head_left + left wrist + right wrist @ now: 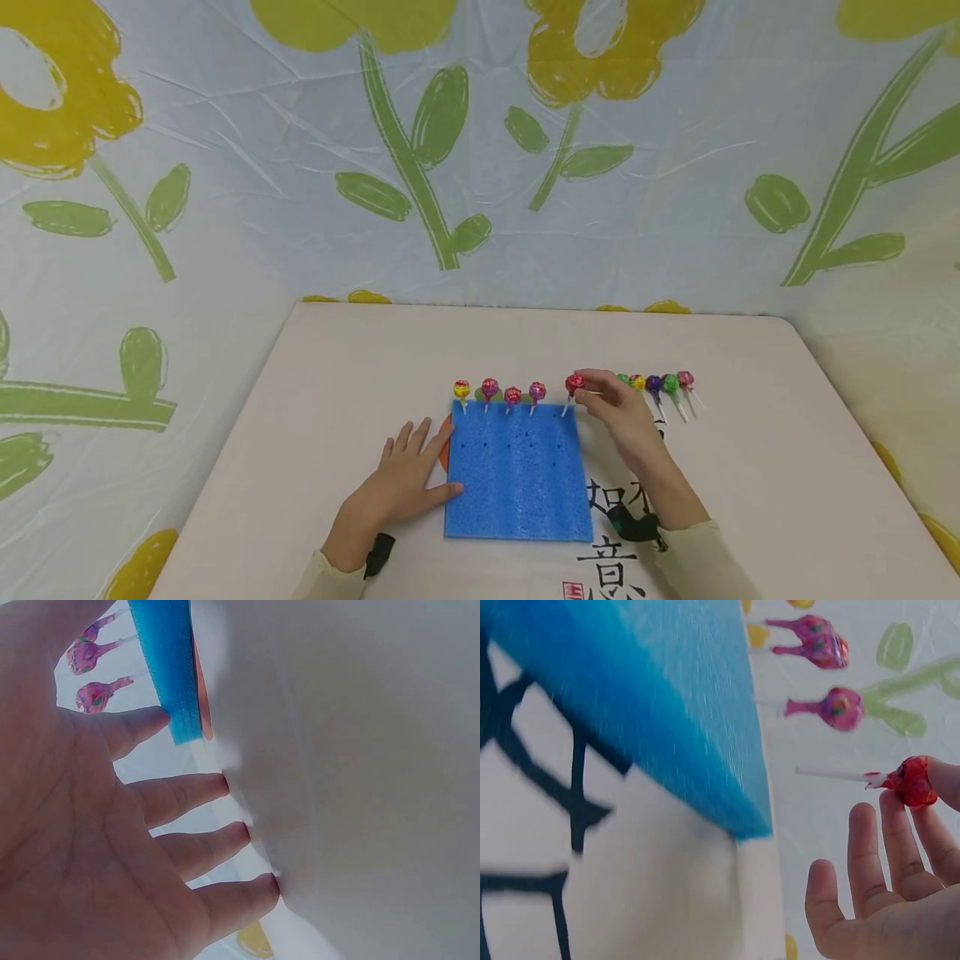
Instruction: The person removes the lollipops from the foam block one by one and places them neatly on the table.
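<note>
A blue foam block (517, 475) lies flat, with several lollipops (490, 388) standing in a row along its far edge. My right hand (622, 412) pinches a red lollipop (574, 384) by its wrapped head between thumb and fingers. Its white stick (829, 774) points down over the block's far right corner, and its end shows free in the right wrist view. My left hand (405, 479) is spread at the block's left side, thumb and index finger touching the edge. The other fingertips (238, 834) rest on the table.
More lollipops (670, 384) in green, purple, yellow and pink lie on the table (300, 433) right of my right hand. Black brush characters (611, 567) and a red seal mark (573, 591) show near the block's right side. A flower-print cloth (465, 167) hangs behind.
</note>
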The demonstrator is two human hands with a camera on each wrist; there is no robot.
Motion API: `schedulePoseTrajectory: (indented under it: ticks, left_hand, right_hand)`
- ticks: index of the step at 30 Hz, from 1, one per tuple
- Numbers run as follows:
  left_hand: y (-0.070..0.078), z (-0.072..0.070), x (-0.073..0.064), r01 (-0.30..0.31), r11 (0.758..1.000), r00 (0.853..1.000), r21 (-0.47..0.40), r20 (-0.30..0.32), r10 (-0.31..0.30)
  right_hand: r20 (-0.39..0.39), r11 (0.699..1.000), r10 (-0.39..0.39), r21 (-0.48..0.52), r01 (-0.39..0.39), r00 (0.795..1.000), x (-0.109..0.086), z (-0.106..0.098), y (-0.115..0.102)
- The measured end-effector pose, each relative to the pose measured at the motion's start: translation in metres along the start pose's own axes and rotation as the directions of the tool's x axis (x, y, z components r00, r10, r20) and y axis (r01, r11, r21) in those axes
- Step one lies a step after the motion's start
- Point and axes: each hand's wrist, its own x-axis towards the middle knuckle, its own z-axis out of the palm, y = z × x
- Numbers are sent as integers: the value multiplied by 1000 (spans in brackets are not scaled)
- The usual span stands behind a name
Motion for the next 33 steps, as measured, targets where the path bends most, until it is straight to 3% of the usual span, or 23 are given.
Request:
schedulePoseTrajectory:
  ticks: [11,14,21,28,33]
  left_hand:
    - [-1,0,0,-2,1000,1000,-8,-7,2]
    - [-1,0,-1,0,1000,1000,-10,-6,0]
    - [-1,1,-1,-4,1000,1000,-10,-6,4]
    - [-3,3,0,-8,1000,1000,8,-10,8]
    - [-3,3,0,-7,1000,1000,-2,-9,7]
  right_hand:
    - [-66,998,-1,-70,-4,998,-15,-36,-3]
    - [-96,991,20,-129,-33,995,-20,-47,-1]
    - [-146,942,118,-297,-158,982,-30,-66,6]
    - [-143,919,130,-354,-173,981,-36,-75,12]
    - [-126,896,181,-389,-216,975,-37,-79,17]
